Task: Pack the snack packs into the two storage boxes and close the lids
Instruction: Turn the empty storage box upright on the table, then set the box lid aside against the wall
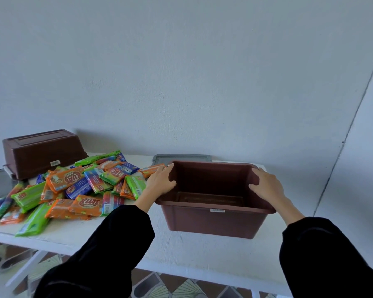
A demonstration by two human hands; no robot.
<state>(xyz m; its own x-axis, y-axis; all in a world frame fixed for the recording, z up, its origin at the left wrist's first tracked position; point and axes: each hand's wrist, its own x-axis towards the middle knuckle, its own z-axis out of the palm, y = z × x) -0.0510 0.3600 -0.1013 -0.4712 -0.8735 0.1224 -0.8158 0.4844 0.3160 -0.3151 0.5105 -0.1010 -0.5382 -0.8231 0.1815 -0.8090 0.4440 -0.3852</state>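
Head view: the left hand (160,181) and the right hand (266,183) each have a grip curled tight on a side wall of the open box (213,220). It is empty and sits on the surface (202,250). The snack packs (73,186) lie in a pile just to its left. If the box slides left, it could bump the pile and knock packs off the edge (some lie close to it). The other box (39,155) is upside down at the back. 1 lid (181,157) peeks out behind the open box, mostly hidden. I cannot make out a 2nd lid.
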